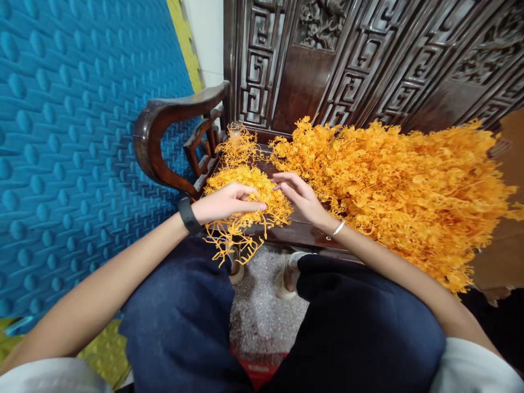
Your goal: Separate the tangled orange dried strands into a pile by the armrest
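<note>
A small heap of thin, curly orange strands (256, 183) lies on a dark wooden bench seat (301, 232). At its near side my left hand (233, 200), with a black wristband, is closed on some of the strands, thumb on top and fingertips partly hidden. Loose, branching strands (237, 237) hang below that hand over the seat's front edge. My right hand (301, 197), wearing a silver bracelet, hovers at the heap's right side. Its fingers are loosely bent and apart, with nothing seen in them.
A much larger mound of the same orange strands (393, 180) covers the right of the bench. Beside it is brown cardboard (501, 218). The curved armrest (151, 136) bounds the left, before a blue textured mat (61, 136). Carved back panels (305, 82) rise behind.
</note>
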A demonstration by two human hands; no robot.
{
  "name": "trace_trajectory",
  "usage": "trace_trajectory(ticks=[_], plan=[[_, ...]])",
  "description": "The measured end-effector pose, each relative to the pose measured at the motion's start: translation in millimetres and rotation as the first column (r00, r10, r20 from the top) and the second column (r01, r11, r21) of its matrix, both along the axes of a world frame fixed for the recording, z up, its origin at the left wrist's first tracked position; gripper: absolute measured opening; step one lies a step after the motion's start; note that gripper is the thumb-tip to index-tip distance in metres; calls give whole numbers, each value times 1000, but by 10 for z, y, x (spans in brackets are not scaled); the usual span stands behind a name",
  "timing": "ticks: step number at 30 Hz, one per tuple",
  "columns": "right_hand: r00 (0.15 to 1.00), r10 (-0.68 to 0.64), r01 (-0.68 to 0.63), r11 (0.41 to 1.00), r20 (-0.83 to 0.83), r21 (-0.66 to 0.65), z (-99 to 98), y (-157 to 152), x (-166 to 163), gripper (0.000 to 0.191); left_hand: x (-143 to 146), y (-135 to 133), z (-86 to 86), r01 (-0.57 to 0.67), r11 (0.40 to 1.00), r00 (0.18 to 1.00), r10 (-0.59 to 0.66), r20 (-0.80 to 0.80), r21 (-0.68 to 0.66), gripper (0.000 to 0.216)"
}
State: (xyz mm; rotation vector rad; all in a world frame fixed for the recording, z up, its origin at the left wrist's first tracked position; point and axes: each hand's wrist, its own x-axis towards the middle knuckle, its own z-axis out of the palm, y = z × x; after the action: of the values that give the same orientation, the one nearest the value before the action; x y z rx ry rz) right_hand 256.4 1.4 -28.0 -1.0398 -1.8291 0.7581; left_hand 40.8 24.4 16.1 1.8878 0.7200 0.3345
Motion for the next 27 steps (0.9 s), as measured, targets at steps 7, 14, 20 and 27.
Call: trace_trajectory(ticks=[7, 14, 20, 27], plan=[[971, 232, -232, 973, 51, -9, 373, -203, -139, 17, 3, 25, -36, 50, 999, 999, -50, 2, -6, 20], [957, 140, -175, 977, -255, -120, 242, -108, -124, 11, -23, -16, 58, 12, 999, 1000, -12, -8, -39, 21], [949, -30, -32, 981, -315, -192, 134, -78, -213, 18, -3, -7, 108, -6, 1000, 1000, 6, 8, -22, 17], [818, -393, 353, 919, -420, -173, 34, 204, 71, 14, -61, -4, 18, 59, 998, 994, -61, -95, -19, 19]])
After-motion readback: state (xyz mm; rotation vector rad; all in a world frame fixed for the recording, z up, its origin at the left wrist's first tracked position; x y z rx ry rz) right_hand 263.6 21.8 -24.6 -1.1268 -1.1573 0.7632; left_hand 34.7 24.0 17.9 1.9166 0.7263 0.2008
